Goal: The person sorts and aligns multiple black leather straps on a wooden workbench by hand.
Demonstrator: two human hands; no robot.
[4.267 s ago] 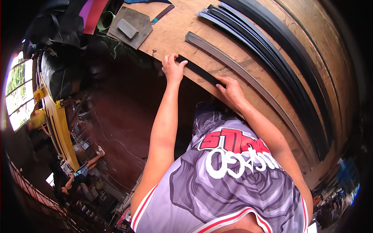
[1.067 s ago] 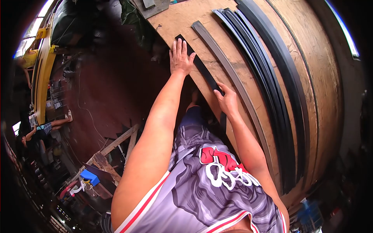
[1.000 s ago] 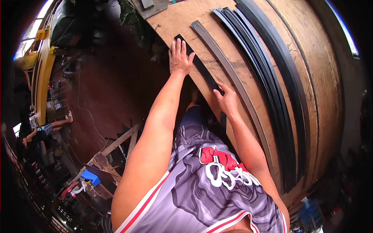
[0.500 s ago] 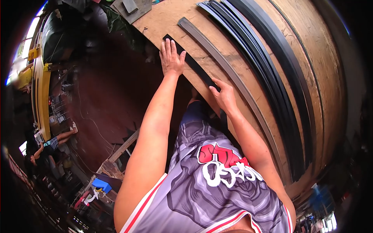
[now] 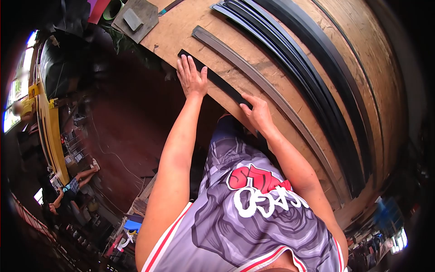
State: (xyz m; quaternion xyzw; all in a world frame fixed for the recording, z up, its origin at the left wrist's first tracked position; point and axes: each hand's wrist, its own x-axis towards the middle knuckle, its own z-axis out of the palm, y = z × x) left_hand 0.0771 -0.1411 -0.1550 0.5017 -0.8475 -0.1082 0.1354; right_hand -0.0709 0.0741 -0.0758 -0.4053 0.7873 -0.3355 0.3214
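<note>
A short flat black strip (image 5: 218, 82) lies along the near edge of the wooden table (image 5: 226, 61). My left hand (image 5: 192, 78) rests on the strip near its far end, palm down with the fingers spread. Closer to my body, my right hand (image 5: 258, 112) pinches the strip's near part between thumb and fingers at the table edge. Beside it runs a long brown-grey strip (image 5: 265, 93), not touched by either hand.
Stacked long black strips (image 5: 299, 75) and a wide dark strip (image 5: 337, 59) lie farther across the table. A grey block (image 5: 132, 19) sits on a board at the far corner. Other people are at the left, beside a yellow beam (image 5: 55, 140).
The view has shifted, so the table and hands appear slightly lower and to the left. Both hands keep their places on the black strip.
</note>
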